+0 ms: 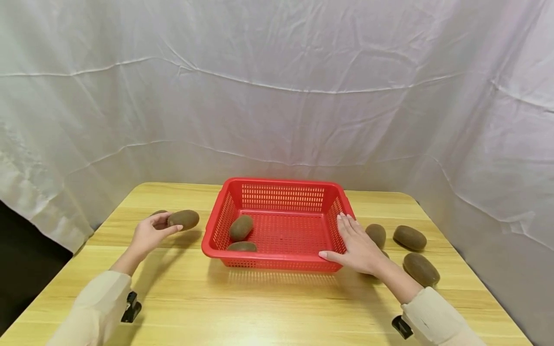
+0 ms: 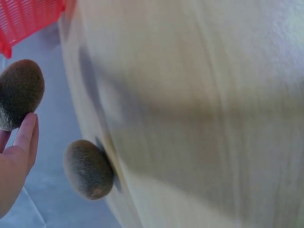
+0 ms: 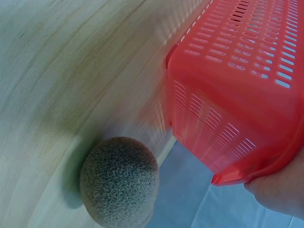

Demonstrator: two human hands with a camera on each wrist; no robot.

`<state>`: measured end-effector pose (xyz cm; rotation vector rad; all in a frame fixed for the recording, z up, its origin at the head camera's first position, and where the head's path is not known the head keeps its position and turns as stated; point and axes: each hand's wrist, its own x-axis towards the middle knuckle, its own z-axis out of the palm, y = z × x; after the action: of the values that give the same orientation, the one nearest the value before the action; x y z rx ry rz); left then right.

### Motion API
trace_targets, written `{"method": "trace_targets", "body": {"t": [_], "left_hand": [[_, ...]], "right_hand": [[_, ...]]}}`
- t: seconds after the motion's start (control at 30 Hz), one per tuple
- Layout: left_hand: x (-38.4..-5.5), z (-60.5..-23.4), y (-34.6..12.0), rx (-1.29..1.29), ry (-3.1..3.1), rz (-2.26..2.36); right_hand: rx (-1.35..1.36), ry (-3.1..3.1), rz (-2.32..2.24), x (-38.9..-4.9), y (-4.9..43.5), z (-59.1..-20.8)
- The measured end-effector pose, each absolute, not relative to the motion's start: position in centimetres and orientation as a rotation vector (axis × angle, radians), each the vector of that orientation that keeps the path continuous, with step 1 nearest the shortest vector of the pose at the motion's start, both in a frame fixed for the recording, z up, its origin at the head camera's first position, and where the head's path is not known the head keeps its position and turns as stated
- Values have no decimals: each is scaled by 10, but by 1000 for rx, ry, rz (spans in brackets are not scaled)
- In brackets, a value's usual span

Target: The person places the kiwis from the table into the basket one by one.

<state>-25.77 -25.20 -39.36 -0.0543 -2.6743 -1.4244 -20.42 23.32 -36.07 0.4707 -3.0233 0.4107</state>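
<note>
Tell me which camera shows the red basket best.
Head view: the red basket sits wholly in frame, interior visible, though the right hand covers part of its right side. The left wrist view catches only a small part; the right wrist view shows its outside close up, cut off.

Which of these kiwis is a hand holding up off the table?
The kiwi in the left hand, left of the red basket; the others lie in the basket or on the table.

I've got a wood-grain table (image 1: 277, 307): red basket (image 1: 281, 256) on it, brown kiwis (image 1: 409, 238) right of basket, lone kiwi (image 2: 89, 169) left.
</note>
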Motion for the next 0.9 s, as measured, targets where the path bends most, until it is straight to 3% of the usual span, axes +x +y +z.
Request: {"method": "trace_targets", "body": {"t": [0.9], "left_hand": [[-252, -363, -243, -124, -2613, -1455]], "right_hand": [[469, -3032, 419, -205, 234, -362]]}}
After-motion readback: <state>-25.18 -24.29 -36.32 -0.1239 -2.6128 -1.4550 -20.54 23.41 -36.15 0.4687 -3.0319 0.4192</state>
